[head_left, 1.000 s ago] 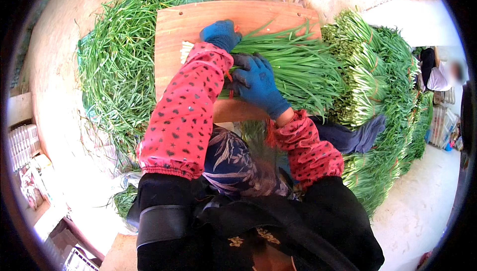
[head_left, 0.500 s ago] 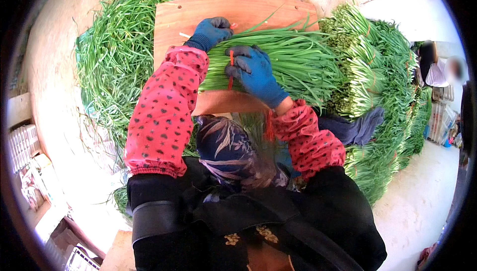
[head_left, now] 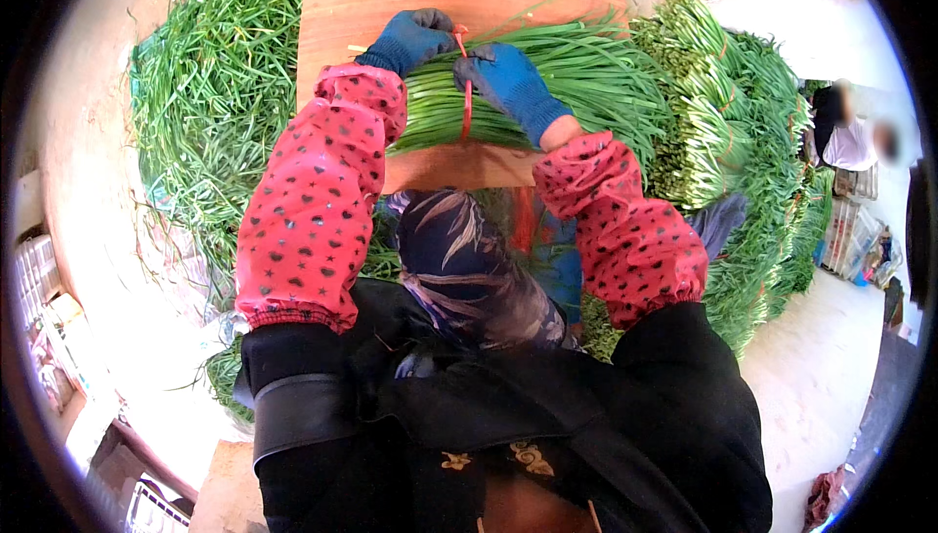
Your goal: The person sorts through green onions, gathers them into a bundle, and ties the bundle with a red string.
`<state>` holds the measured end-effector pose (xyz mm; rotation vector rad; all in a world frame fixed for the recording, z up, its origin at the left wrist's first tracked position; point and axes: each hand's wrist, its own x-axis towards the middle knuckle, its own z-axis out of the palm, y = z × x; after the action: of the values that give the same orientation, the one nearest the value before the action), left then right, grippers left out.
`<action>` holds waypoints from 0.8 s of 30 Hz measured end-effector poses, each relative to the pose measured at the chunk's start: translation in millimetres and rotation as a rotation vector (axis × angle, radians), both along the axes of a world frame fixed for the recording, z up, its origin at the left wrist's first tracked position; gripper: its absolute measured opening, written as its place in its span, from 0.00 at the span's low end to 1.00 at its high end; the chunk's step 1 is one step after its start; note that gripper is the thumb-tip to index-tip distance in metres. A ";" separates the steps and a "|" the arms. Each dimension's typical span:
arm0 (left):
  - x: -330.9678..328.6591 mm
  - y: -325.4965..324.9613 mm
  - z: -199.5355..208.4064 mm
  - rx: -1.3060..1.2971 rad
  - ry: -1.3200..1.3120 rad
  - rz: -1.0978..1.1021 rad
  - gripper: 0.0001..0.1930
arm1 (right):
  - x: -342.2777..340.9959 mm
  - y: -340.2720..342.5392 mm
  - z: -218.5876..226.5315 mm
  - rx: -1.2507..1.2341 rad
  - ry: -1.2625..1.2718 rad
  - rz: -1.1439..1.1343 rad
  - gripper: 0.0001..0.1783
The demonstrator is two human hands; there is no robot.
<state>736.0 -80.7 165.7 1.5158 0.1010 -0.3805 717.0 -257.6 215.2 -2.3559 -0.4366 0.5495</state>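
Observation:
On a wooden board [head_left: 391, 0] lies a thick bunch of garlic chives [head_left: 586, 74], the leaves fanning out to the right. A red tie [head_left: 467, 113] runs across the bunch, over its near side. My left hand [head_left: 415, 40], in a blue glove with dark fingers, is at the far side, its fingers closed by the tie's upper end. My right hand [head_left: 508, 84], gloved alike, rests over the top of the bunch, with fingertips pinched on the tie. The far underside of the bunch is hidden.
Loose garlic chives [head_left: 225, 93] are heaped left of the board. Tied bunches [head_left: 723, 113] are stacked at the right, with a dark cloth [head_left: 720, 222] against them. Red ties [head_left: 523, 220] hang below the board's near edge. People are at the far right.
My right hand has moved away from me, up the tie toward my left hand, so more of the tie shows on the near side. The tie's upper end now stands up between my hands.

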 end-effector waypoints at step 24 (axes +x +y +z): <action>3.0 -4.0 1.9 0.101 -0.121 -0.232 0.10 | 11.1 9.3 -6.0 -0.202 0.063 -0.124 0.18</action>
<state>739.0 -84.7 167.6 1.6518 -0.1540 -0.4728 728.1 -248.3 209.2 -2.5293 -0.2123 0.6318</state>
